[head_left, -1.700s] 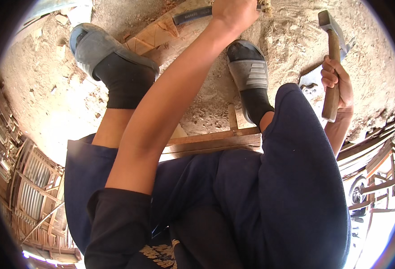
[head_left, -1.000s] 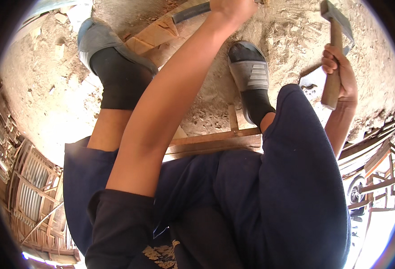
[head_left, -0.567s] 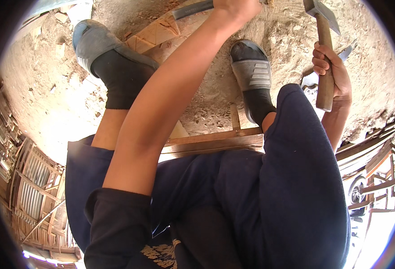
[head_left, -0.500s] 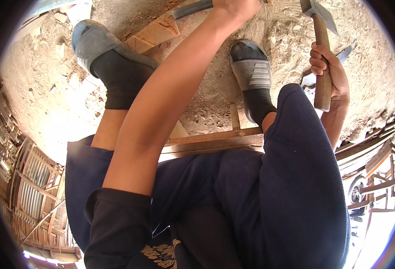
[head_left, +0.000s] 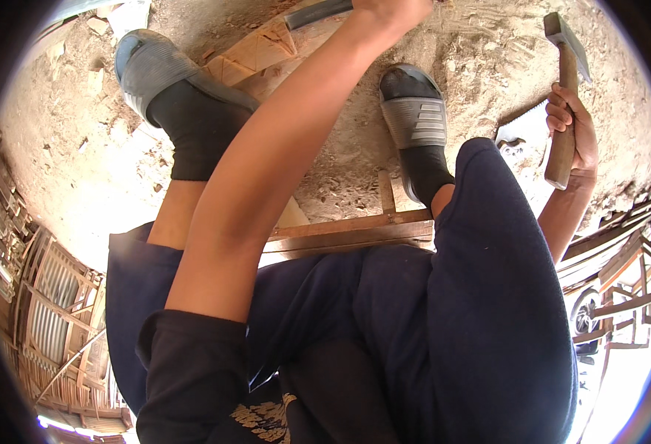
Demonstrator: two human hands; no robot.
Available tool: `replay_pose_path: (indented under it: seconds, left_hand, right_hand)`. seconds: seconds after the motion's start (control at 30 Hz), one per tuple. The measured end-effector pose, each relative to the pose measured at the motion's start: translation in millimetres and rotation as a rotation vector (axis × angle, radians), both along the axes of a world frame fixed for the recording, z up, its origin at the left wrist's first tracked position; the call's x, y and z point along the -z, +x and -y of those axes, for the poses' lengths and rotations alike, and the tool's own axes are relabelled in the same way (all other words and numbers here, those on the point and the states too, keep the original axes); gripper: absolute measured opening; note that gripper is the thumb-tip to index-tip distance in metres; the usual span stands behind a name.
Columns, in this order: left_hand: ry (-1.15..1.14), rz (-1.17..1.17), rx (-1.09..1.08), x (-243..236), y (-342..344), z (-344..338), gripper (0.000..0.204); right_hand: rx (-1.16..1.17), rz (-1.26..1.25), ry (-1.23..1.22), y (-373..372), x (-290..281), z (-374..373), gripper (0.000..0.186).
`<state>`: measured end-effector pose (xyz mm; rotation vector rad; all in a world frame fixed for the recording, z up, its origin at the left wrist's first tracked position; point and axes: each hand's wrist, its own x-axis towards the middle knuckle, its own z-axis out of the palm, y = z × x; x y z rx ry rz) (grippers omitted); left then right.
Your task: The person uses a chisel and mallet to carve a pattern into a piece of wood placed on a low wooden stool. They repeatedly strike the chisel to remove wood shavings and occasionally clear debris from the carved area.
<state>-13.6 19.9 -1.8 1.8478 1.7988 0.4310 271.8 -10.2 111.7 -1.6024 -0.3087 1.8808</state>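
Note:
On the right, my right hand (head_left: 573,122) is wrapped round the wooden handle of a hammer (head_left: 564,111). Its metal head is up, with a blocky face on one side and a flat, tapering end on the other. Beneath that hand a handsaw (head_left: 518,133) with a toothed edge lies on the dirt, partly covered. My left hand (head_left: 398,12) reaches far forward to the top edge of the picture, which cuts off its fingers. Just left of it is the end of a dark grey pipe-like piece (head_left: 316,13); whether the hand touches it is unclear.
A wooden piece (head_left: 255,55) lies on the dirt ground (head_left: 488,81) between my sandaled feet (head_left: 414,111). Below them is a low wooden frame (head_left: 351,231). Stacked timber (head_left: 621,259) and a wheel (head_left: 584,311) stand at right; a corrugated metal sheet (head_left: 48,318) is at left.
My right hand has moved right and slightly down with the hammer, so more of the handsaw shows. My left arm has hardly moved.

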Motion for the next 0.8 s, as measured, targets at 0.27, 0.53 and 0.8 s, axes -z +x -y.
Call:
replay_pose_path:
  seconds: [0.27, 0.53, 0.8]
  left_hand:
    - [-0.052, 0.035, 0.075, -3, 7, -3, 0.013]
    - [0.031, -0.058, 0.080, 21, -5, 6, 0.012]
    - [-0.072, -0.050, 0.045, 8, -2, 1, 0.015]
  right_hand:
    - [-0.012, 0.116, 0.078, -9, -2, -2, 0.021]
    - [-0.420, 0.047, -0.157, -92, 0, 23, 0.012]
    - [-0.037, -0.016, 0.043, -43, 20, -12, 0.009]
